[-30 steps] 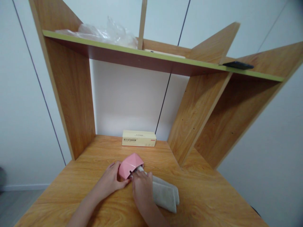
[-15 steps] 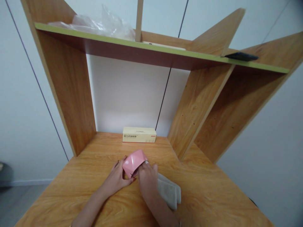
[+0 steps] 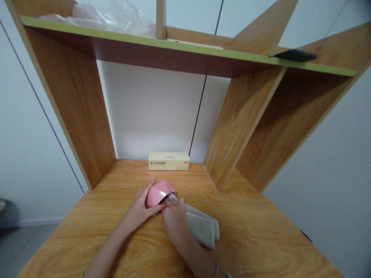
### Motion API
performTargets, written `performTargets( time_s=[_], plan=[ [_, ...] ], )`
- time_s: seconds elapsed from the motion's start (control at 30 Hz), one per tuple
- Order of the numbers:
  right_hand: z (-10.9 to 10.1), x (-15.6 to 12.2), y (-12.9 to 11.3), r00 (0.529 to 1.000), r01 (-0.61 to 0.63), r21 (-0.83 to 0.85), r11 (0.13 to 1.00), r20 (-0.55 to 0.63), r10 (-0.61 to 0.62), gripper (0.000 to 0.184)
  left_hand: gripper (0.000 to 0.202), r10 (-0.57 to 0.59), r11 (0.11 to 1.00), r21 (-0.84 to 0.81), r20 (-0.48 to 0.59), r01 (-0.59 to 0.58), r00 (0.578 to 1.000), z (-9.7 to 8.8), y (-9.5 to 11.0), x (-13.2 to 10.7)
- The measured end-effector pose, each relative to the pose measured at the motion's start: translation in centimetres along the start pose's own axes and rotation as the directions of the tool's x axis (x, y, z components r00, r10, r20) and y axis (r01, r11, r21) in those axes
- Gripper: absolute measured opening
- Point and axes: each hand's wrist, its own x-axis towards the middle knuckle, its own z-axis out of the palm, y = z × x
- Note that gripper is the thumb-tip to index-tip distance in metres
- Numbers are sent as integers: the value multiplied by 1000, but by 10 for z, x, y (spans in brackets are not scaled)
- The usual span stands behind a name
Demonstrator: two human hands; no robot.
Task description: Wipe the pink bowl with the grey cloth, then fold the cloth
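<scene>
A small pink faceted case [image 3: 160, 191] sits on the wooden desk [image 3: 255, 239] in front of me. My left hand [image 3: 139, 210] grips its left side, thumb underneath the front edge. My right hand [image 3: 174, 219] presses a folded grey-white cloth [image 3: 203, 228] against the case's open right end; the fingertips are partly hidden by the case. The cloth trails to the right across the desk.
A long cream cardboard box [image 3: 169, 160] lies at the back of the desk against the white wall. Wooden side panels rise left and right. The shelf above holds a crumpled clear plastic bag [image 3: 107, 15] and a dark flat object [image 3: 295, 55].
The pink case was tipped up half a second ago and now rests lower on the desk. Both hands stayed on it and on the cloth. My view shifted slightly downward.
</scene>
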Motion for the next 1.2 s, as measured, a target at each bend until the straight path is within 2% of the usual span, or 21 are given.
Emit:
performTargets(
  time_s=[0.1,0.17,0.37,0.7,0.87,1.03,1.2],
  plan=[
    [-9,-3,0,1000,-19,10,1000,19,18,18,63,37,987,156,-31,-32,999,-2,1,1],
    [-14,-4,0,998,-61,4,998,5,61,20,59,48,980,194,-23,-43,999,-5,0,1],
    [-17,0,-4,992,-114,-41,993,49,116,23,56,20,988,152,40,-26,999,-11,3,-2],
    [-11,-7,-12,997,-21,136,990,77,11,19,55,11,998,62,46,-14,999,-9,-4,-3],
    [-16,0,4,995,-100,27,995,10,99,23,55,-12,1000,27,9,12,1000,-3,-4,-5],
    [-16,4,16,990,-137,-37,990,-42,136,26,53,-91,996,7,-27,91,996,7,-9,-5],
    [-8,4,4,991,-132,31,991,-19,133,25,47,-179,982,53,-34,181,983,10,-14,-5]
  ],
)
